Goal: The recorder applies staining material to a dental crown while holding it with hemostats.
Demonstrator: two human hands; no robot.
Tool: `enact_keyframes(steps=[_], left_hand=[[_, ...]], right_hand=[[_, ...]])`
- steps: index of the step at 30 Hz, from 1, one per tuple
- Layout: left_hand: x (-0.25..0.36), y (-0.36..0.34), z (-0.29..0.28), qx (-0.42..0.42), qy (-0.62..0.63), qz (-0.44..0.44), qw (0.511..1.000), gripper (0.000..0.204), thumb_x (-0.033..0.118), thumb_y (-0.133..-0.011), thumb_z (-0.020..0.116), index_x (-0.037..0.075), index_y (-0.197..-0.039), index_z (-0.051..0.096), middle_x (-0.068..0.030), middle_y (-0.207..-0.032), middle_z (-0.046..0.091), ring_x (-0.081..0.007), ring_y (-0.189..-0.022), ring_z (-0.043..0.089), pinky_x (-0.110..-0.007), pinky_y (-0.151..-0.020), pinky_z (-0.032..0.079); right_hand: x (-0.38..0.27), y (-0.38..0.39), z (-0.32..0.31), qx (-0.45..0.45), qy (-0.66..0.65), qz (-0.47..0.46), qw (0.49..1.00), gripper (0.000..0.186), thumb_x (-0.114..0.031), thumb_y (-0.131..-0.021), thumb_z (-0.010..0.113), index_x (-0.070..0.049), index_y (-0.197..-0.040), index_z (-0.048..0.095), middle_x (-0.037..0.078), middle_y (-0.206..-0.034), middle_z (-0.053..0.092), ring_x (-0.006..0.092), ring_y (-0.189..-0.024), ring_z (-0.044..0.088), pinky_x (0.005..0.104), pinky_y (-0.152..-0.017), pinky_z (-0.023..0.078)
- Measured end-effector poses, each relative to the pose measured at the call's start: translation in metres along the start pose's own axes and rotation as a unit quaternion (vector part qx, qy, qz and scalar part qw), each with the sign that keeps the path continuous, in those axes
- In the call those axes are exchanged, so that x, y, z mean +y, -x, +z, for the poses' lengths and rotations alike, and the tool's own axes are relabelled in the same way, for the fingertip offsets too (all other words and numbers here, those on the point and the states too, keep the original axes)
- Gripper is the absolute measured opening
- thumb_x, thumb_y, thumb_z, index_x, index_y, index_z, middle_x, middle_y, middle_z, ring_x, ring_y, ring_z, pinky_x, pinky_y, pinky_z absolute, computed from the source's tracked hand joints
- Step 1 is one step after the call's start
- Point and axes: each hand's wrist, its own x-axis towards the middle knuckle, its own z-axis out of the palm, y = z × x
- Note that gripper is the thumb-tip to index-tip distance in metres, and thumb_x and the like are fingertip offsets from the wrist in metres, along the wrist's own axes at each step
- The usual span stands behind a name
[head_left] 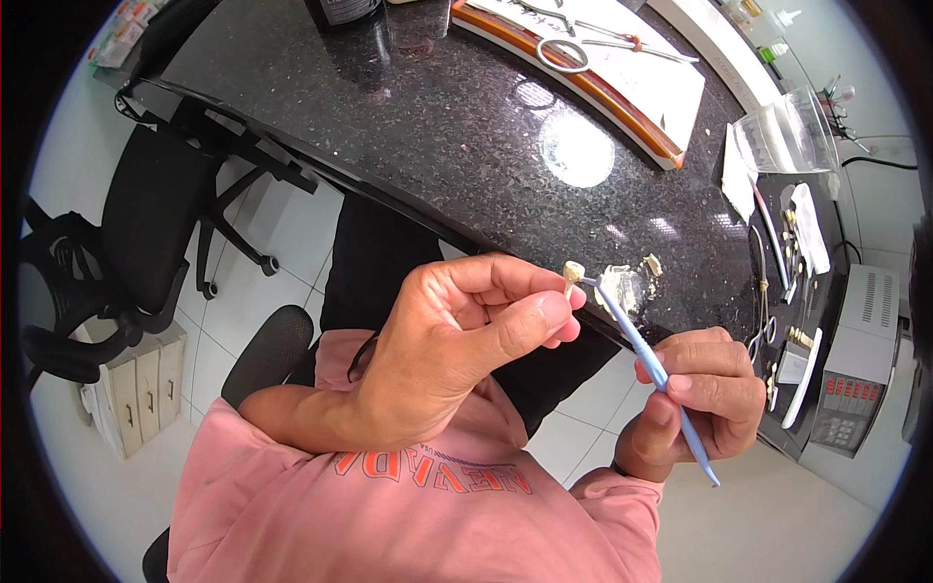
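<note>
Between the thumb and fingertips of my left hand (pixel 452 340) is a small cream-coloured, tooth-shaped piece (pixel 574 270), its rounded head up and a narrow stem going down between the fingers. My right hand (pixel 708 394) is closed around the slim handle of a light blue dental hand tool (pixel 634 340). The tool's thin bent tip reaches the side of the tooth-shaped piece and appears to touch it. Just beyond the hands, a smear of cream paste (pixel 620 290) lies at the edge of the dark speckled table (pixel 408 136).
Scissor-like metal forceps (pixel 564 53) rest on a white pad with a brown edge (pixel 583 83). At the right are a clear plastic cup (pixel 789 131), more metal tools (pixel 763 291) and a grey device (pixel 857 355). A black office chair (pixel 160 199) stands left.
</note>
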Motion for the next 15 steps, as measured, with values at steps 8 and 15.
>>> enact_keyframes(steps=[8,15], left_hand=[[0.0020,0.0007,0.0009,-0.004,0.003,-0.003,1.000,0.021,0.008,-0.085,0.061,-0.006,-0.101,0.060,-0.0099,-0.092,0.065,-0.0110,-0.084,0.061,-0.024,-0.078,0.049],[-0.0011,-0.0004,-0.0008,-0.005,-0.005,0.006,1.000,0.022,0.009,-0.085,0.062,-0.006,-0.101,0.060,-0.0094,-0.091,0.064,-0.0109,-0.083,0.061,-0.024,-0.078,0.049]], right_hand=[[-0.0003,0.0003,0.0020,-0.004,-0.009,-0.002,1.000,0.018,0.001,-0.066,0.071,0.001,-0.077,0.056,0.013,-0.066,0.059,0.0176,-0.053,0.060,0.0248,-0.044,0.050],[0.0006,-0.0010,0.0020,-0.002,-0.007,-0.006,1.000,0.019,0.001,-0.066,0.071,0.002,-0.077,0.056,0.013,-0.065,0.059,0.0176,-0.052,0.060,0.0256,-0.044,0.051]])
